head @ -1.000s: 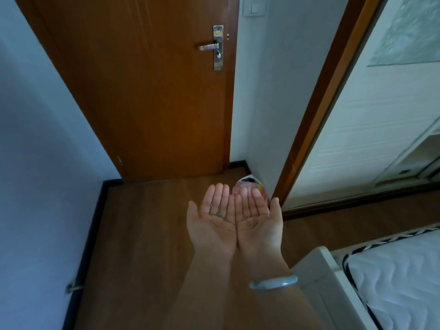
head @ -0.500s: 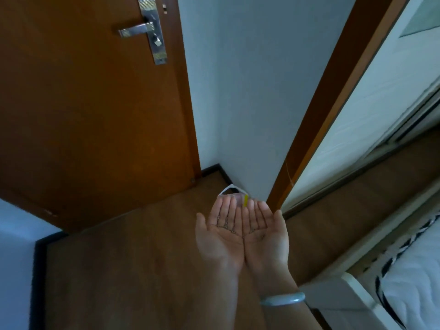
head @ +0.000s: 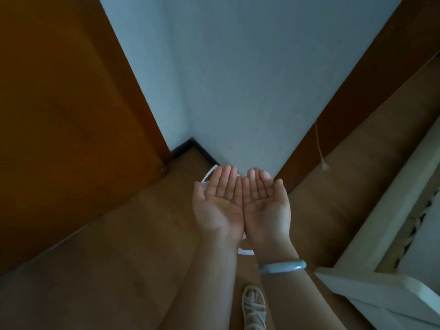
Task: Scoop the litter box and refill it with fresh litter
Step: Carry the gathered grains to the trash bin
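Dark granules (head: 226, 196), few and small, lie on the left hand (head: 217, 210), which is cupped palm up, edge to edge with the right hand (head: 265, 208). The fingers of both are relaxed and grip nothing. Since half a second ago the hands have come to cover the white-rimmed bag (head: 207, 176) in the wall corner, and a sandalled foot (head: 253, 306) has entered view. The granules are too small to show an axis; the fingers point toward the corner
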`<state>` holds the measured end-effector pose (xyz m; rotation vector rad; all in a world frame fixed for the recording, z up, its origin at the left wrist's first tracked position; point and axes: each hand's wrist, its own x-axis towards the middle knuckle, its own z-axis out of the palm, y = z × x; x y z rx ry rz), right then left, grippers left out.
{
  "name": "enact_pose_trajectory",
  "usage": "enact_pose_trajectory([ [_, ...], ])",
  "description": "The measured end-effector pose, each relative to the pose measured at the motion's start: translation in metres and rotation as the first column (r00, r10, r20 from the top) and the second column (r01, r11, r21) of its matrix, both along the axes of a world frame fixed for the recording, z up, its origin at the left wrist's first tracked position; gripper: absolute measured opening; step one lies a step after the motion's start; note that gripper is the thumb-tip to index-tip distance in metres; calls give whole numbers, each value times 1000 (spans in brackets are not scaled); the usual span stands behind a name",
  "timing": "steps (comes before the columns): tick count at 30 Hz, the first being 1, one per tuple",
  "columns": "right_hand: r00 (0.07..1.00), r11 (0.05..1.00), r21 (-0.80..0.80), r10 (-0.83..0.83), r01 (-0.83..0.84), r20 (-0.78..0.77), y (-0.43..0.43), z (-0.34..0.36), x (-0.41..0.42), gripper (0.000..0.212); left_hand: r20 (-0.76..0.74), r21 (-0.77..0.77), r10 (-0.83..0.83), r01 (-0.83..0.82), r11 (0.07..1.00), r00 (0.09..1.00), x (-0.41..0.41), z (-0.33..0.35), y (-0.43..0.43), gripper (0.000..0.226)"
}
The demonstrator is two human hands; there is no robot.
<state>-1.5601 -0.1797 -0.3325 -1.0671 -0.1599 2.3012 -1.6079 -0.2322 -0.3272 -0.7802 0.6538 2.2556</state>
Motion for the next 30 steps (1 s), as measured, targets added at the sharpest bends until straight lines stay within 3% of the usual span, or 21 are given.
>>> enact_pose_trajectory([
  [12, 1000, 1000, -3, 19, -19, -5, 63, -272, -47, 39, 15, 32, 12, -12, 999, 1000, -43, -275, 62, 51],
  [16, 999, 998, 41, 40, -40, 9, 78, -333, -60, 35, -16, 41, 13, -12, 999, 1000, -58, -343, 80, 54],
  [26, 998, 985, 161, 68, -68, 5, 96, -378, -77, 36, -56, 6, -37, 38, 999, 998, -77, -392, 96, 57],
  [30, 984, 934, 308, 164, -179, 74, 94, -386, -75, 54, -211, -128, -218, 194, 973, 953, -80, -395, 90, 64],
])
